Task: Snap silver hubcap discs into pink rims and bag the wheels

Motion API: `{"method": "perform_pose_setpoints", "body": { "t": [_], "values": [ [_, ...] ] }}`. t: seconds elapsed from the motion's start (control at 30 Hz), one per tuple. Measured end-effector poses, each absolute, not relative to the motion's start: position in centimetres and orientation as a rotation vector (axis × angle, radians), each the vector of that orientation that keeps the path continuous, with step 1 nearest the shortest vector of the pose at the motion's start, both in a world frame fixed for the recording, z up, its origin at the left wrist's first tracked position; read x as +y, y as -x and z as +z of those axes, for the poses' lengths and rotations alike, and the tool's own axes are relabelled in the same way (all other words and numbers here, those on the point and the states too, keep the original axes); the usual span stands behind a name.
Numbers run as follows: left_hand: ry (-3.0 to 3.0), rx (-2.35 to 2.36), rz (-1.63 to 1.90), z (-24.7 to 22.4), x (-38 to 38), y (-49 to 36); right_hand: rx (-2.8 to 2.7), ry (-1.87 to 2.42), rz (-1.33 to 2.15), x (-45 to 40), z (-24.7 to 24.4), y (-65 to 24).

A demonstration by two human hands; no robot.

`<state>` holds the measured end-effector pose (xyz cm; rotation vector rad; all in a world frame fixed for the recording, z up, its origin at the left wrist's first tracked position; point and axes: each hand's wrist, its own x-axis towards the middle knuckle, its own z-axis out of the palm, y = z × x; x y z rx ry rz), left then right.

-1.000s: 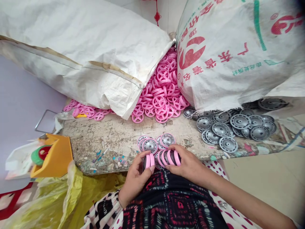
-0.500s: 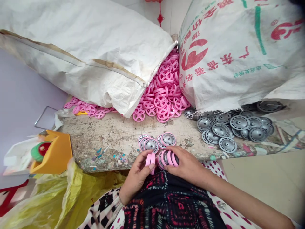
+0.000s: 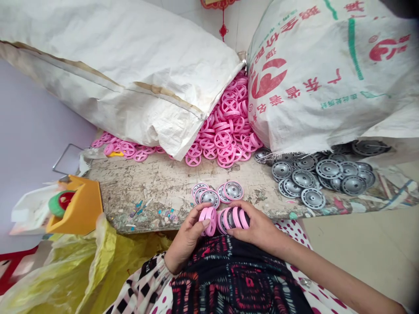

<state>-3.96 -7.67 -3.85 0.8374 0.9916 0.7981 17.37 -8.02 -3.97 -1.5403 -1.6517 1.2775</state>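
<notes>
Between the fingers and thumb of my left hand (image 3: 187,233) are pink plastic wheel rings (image 3: 209,218), held on edge. My right hand (image 3: 258,224) is wrapped round a row of pink rings and grey wheel discs (image 3: 233,219) stacked side by side. The two bundles are close together at the table's front edge, above my lap. Just beyond my fingers, several grey discs with pink rims (image 3: 233,190) lie in two small overlapping groups on the worn table (image 3: 157,183).
A heap of pink rings (image 3: 225,131) spills from a white sack (image 3: 131,78). Grey discs (image 3: 304,178) are piled at the right under another printed sack (image 3: 314,78). At the left are a yellow bin (image 3: 78,209) holding a green tape roll (image 3: 58,204) and a yellow plastic bag (image 3: 108,257).
The pink rings in my left hand have turned, so a spoked face now shows toward the right. My right hand keeps its row, tilted slightly. The view has shifted a little.
</notes>
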Motion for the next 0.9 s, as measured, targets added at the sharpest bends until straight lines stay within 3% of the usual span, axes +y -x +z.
{"method": "perform_pose_setpoints", "body": {
  "t": [0.3, 0.6, 0.73, 0.9],
  "values": [
    [-0.780, 0.898, 0.751, -3.0, -7.7, 4.1, -1.579, 1.363, 1.434, -7.8, -2.9, -17.2],
    [-0.947, 0.969, 0.793, -1.6, -7.3, 3.6, -1.886, 1.158, 1.176, -6.9, -1.0, -15.4],
    [-0.919, 1.074, 0.869, -1.8, -7.6, 3.6, -1.779, 1.135, 1.447, -6.6, -0.8, -15.6],
    [-0.790, 1.083, 1.030, -1.6, -7.4, 3.6, -1.261, 1.090, 1.794, -5.8, -0.2, -15.2]
  ]
}}
